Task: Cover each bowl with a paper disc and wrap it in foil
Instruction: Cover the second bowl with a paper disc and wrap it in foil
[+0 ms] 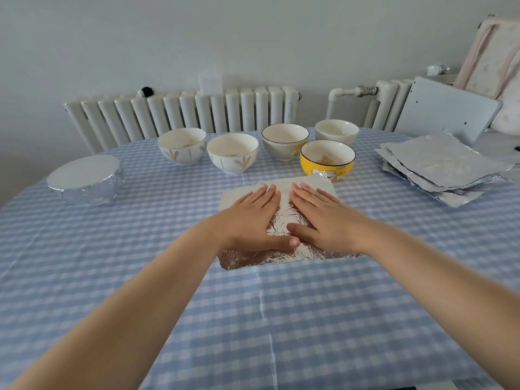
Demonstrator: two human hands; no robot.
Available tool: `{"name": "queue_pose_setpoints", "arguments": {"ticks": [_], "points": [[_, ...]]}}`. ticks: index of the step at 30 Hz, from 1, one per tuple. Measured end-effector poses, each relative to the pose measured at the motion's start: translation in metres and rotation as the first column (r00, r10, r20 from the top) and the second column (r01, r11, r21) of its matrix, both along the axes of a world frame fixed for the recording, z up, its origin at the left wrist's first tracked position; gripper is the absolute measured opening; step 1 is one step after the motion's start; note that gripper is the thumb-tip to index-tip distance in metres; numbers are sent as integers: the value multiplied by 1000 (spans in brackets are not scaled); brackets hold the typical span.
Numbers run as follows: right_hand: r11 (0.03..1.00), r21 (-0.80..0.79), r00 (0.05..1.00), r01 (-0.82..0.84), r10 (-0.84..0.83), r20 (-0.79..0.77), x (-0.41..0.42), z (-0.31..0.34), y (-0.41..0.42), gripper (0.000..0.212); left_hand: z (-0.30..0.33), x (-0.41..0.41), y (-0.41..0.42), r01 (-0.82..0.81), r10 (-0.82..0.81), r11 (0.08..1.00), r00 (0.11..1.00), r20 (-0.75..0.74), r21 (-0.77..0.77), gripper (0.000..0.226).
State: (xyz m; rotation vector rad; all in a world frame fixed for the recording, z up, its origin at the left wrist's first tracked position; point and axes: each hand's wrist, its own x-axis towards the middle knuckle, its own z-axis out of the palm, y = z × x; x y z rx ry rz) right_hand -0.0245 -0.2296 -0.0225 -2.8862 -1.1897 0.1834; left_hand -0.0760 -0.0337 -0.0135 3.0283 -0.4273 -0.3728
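On the checked table (281,319), both my hands, left (250,218) and right (326,215), lie flat with fingers straight, pressing a foil sheet (281,223) just in front of the yellow bowl (327,160); one foil-wrapped bowl (85,180) sits far left.

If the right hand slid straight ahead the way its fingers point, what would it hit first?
Probably the yellow bowl. The right hand lies flat on the foil sheet, fingers aimed forward and slightly left. The bowl stands just past the sheet's far edge, though the fingers might pass just left of it.
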Motion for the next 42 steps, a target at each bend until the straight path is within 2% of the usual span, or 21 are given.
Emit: {"name": "queue_pose_setpoints", "arguments": {"ticks": [3,7,10,14,18,22,24,27,30,32,36,38,40,41,42], "points": [[1000,-2,1000,9,-9,-2,-3,-1,-2,83,-1,0,-1,11,-11,1000,1000,4,13,125],[1000,10,1000,-2,3,-6,-4,-3,-4,107,-2,0,-2,4,-5,1000,1000,24,6,120],[999,35,1000,-11,11,-7,-3,-5,-5,117,-1,1,-7,3,-6,1000,994,112,26,115],[998,55,1000,5,-4,-19,-5,-6,-3,90,-6,2,-17,3,-4,1000,991,137,6,108],[999,44,998,20,-17,-65,-4,0,-3,65,-15,3,-16,7,-10,1000,989,145,27,113],[966,251,992,69,-39,-120,-4,11,8,56,-15,5,-15,13,-19,999,991,133,43,118],[946,319,989,65,-17,-150,-4,12,20,55,-16,7,-15,32,-35,999,988,153,21,114],[895,421,968,148,-43,-249,0,2,29,54,-17,7,-13,37,-33,999,987,157,-28,110],[863,473,981,178,-118,-154,5,-10,30,52,-18,7,-13,43,-30,996,986,163,-78,115],[796,558,970,234,-154,-188,7,-13,31,47,-18,7,-13,28,-19,998,989,149,-63,120],[579,686,892,441,-198,-406,7,-15,31,39,-19,6,-15,-15,18,1000,990,141,-22,121],[359,730,809,582,-162,-565,7,-19,32,34,-18,5,-16,-20,23,1000,989,148,-19,120],[75,663,666,745,-41,-745,2,-21,37,24,-18,5,-16,-23,26,1000,988,151,-19,120],[-24,609,610,793,18,-793,1,-21,39,21,-18,6,-16,-23,25,1000,987,156,-16,120],[-75,573,576,816,45,-816,0,-22,39,20,-18,6,-16,-21,23,1000,986,165,-11,120]]}}
